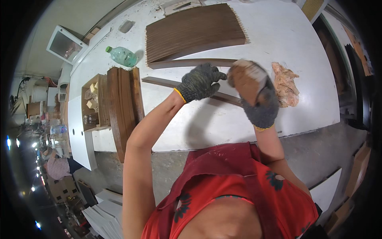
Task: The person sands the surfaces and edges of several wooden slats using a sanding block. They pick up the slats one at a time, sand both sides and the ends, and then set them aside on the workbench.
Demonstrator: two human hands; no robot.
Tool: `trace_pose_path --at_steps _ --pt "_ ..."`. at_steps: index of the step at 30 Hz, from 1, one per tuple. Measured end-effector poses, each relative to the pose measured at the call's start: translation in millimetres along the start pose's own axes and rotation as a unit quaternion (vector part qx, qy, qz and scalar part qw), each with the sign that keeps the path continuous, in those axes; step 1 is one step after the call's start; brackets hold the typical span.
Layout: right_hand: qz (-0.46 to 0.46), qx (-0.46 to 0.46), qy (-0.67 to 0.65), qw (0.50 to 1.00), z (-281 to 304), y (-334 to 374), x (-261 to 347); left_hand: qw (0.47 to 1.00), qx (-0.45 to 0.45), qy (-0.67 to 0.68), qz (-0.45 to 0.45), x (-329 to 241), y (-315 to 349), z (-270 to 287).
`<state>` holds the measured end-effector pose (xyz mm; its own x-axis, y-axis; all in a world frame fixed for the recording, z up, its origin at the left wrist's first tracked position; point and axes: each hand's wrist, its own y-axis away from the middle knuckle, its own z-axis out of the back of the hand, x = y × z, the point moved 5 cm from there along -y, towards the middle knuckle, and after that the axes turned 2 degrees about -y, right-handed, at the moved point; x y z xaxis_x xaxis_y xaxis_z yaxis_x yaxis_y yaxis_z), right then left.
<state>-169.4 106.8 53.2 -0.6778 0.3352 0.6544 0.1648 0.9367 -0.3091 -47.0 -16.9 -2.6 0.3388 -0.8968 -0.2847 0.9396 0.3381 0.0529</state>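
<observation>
Brown-and-white object [247, 81], perhaps a tub or jar, though blur hides its exact kind, is held over the right half of the table [312, 51], between near and far edges. I judge it fairly light and stiff-walled, maybe slippery where the brown coating looks smeared; I'd take hold low around its side, clear of the smears. On my feed the right hand [262, 113], gloved, has its fingers clamped on the lower side. The left hand [201, 81], also gloved, has its fingers partly curled, thumb and forefinger apart, the forefinger tip just beside the object; I can't tell whether it touches. Below runs a thin brown strip [227, 98], roughly along the near edge; contact with the left hand is unclear. A crumpled cloth [285, 84] lies toward the table's right edge, and grooved brown slats [195, 34] lie by the far edge.
</observation>
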Motion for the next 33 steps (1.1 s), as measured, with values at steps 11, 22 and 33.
trace_pose_path --at_steps 11,22,33 --pt "0.023 -0.199 -0.002 0.98 90.8 70.6 20.7 0.999 0.006 -0.019 -0.029 -40.3 10.1 -90.1" --pt "0.086 -0.265 0.132 0.951 95.9 76.3 45.5 0.962 -0.223 0.154 -0.031 -66.1 40.1 65.7" --pt "0.268 0.094 0.341 0.896 -97.1 -5.1 34.3 0.882 -0.34 0.326 -0.022 -62.5 116.4 135.3"
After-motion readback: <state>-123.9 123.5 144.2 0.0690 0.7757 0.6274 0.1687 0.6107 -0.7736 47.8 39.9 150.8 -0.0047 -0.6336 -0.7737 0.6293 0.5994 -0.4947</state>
